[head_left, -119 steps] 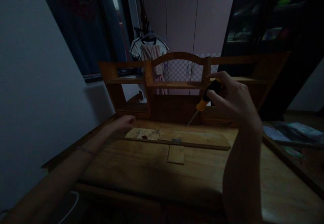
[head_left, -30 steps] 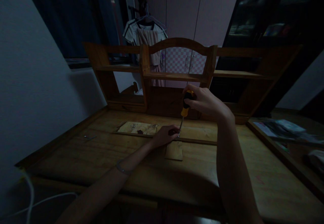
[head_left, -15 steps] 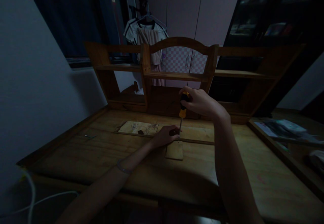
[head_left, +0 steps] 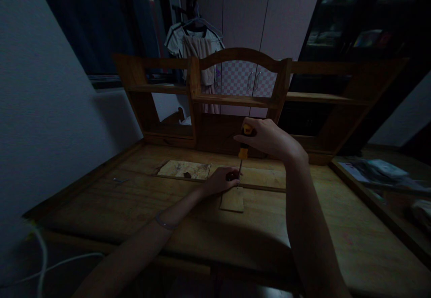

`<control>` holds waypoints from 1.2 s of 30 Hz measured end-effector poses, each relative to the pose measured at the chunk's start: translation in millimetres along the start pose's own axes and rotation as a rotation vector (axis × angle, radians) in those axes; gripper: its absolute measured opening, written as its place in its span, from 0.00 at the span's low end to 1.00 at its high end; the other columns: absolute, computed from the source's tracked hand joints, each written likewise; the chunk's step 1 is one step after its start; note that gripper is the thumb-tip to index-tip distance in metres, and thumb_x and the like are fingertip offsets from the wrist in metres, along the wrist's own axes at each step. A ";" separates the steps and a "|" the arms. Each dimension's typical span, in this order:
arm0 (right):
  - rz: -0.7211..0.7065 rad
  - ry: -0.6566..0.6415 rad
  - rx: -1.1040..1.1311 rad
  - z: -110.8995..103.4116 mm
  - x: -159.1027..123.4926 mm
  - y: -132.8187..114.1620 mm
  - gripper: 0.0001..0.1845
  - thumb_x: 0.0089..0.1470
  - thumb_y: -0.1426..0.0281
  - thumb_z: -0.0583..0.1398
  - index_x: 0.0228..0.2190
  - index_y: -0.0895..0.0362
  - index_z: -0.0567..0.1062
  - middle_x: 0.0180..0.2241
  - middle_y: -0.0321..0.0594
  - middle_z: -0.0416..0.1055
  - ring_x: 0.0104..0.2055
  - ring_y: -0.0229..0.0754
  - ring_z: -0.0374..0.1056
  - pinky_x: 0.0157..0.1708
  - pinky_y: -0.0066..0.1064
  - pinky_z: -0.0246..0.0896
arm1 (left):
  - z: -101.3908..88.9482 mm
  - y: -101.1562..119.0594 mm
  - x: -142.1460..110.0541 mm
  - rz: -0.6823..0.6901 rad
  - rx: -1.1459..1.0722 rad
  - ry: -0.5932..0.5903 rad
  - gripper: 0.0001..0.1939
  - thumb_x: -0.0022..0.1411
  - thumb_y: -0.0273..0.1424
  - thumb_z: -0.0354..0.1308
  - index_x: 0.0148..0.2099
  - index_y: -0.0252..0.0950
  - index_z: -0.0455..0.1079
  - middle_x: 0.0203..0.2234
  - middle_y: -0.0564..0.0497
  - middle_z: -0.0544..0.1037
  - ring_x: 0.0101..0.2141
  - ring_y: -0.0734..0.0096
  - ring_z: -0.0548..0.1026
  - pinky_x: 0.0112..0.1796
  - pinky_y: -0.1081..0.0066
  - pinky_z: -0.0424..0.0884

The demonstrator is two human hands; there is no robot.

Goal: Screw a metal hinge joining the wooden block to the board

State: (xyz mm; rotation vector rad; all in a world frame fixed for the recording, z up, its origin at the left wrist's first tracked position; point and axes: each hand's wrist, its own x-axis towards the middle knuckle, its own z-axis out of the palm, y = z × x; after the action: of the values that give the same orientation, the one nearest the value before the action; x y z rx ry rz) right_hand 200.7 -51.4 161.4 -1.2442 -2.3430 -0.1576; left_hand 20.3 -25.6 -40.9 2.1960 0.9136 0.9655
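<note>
My right hand (head_left: 269,137) grips the yellow and black handle of a screwdriver (head_left: 243,153) from above, thumb and fingers around it. The shaft points down, almost upright, to the top edge of a small square wooden piece (head_left: 232,200) lying on the desk. My left hand (head_left: 219,180) rests at that edge, thumb and forefinger curled together in a pinch beside the screwdriver's tip. What sits between those fingertips is too small and dark to make out. A long wooden strip (head_left: 264,177) lies just behind both hands.
A pale, stained board piece (head_left: 183,170) lies left of my hands. Farther left is a small bent metal tool (head_left: 120,181). A wooden shelf unit (head_left: 235,101) stands along the desk's back. Papers (head_left: 385,168) lie on the right; a white cable (head_left: 43,257) hangs at front left.
My right thumb and fingers have shifted on the screwdriver handle, which looks turned a little. My left hand and the square wooden piece stay in place.
</note>
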 end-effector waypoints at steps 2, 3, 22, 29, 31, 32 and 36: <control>0.006 -0.015 -0.015 2.5 0.9 0.5 0.20 0.59 0.50 0.59 0.33 0.55 0.71 0.29 0.41 0.73 0.30 0.43 0.67 0.29 0.33 0.53 | 0.3 -0.3 0.3 -0.001 -0.004 -0.009 0.11 0.61 0.29 0.62 0.47 0.39 0.76 0.38 0.52 0.81 0.38 0.70 0.78 0.41 0.72 0.72; 0.009 -0.021 -0.016 3.7 1.1 1.0 0.21 0.59 0.49 0.58 0.32 0.55 0.70 0.29 0.41 0.73 0.30 0.43 0.67 0.29 0.33 0.52 | 0.3 -0.2 0.4 -0.003 -0.005 -0.014 0.11 0.61 0.29 0.62 0.47 0.38 0.75 0.38 0.52 0.81 0.38 0.70 0.78 0.42 0.72 0.72; -0.001 0.034 0.021 16.9 8.0 -0.6 0.13 0.61 0.60 0.58 0.42 0.55 0.75 0.39 0.45 0.76 0.42 0.49 0.72 0.43 0.36 0.61 | -2.4 -12.0 0.2 0.105 0.388 -0.017 0.31 0.55 0.52 0.65 0.55 0.41 0.70 0.52 0.47 0.73 0.53 0.57 0.72 0.54 0.62 0.68; -0.075 0.001 0.121 4.7 3.5 -2.9 0.11 0.55 0.69 0.58 0.42 0.53 0.74 0.43 0.42 0.73 0.44 0.46 0.69 0.47 0.36 0.60 | 0.7 -18.8 0.5 0.097 0.420 -0.014 0.35 0.54 0.54 0.64 0.58 0.40 0.68 0.56 0.45 0.72 0.56 0.54 0.71 0.56 0.60 0.67; -0.076 0.001 0.115 2.3 3.7 -3.6 0.10 0.54 0.70 0.58 0.40 0.54 0.74 0.40 0.41 0.74 0.41 0.45 0.69 0.44 0.35 0.60 | 1.0 -19.8 0.7 0.102 0.420 -0.020 0.35 0.55 0.54 0.64 0.58 0.40 0.68 0.56 0.45 0.72 0.56 0.54 0.71 0.56 0.60 0.66; -0.077 0.007 0.112 2.1 3.8 -3.8 0.10 0.54 0.71 0.57 0.39 0.54 0.74 0.38 0.41 0.74 0.40 0.44 0.69 0.42 0.34 0.60 | 1.0 -19.8 0.7 0.103 0.420 -0.020 0.35 0.55 0.54 0.64 0.58 0.40 0.67 0.56 0.45 0.72 0.56 0.54 0.71 0.56 0.60 0.66; -0.037 0.060 0.078 4.9 3.3 -2.4 0.11 0.57 0.69 0.57 0.42 0.55 0.73 0.34 0.41 0.75 0.34 0.43 0.69 0.36 0.33 0.58 | 0.5 -19.2 0.2 0.106 0.423 -0.017 0.35 0.56 0.54 0.64 0.59 0.40 0.67 0.57 0.45 0.72 0.57 0.55 0.70 0.57 0.60 0.66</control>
State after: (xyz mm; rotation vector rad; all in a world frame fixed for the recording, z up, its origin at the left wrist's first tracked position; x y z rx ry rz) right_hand 195.4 -48.7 158.9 -1.1441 -2.2990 -0.1133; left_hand 13.9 -13.9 -54.8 2.6229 1.0816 0.8583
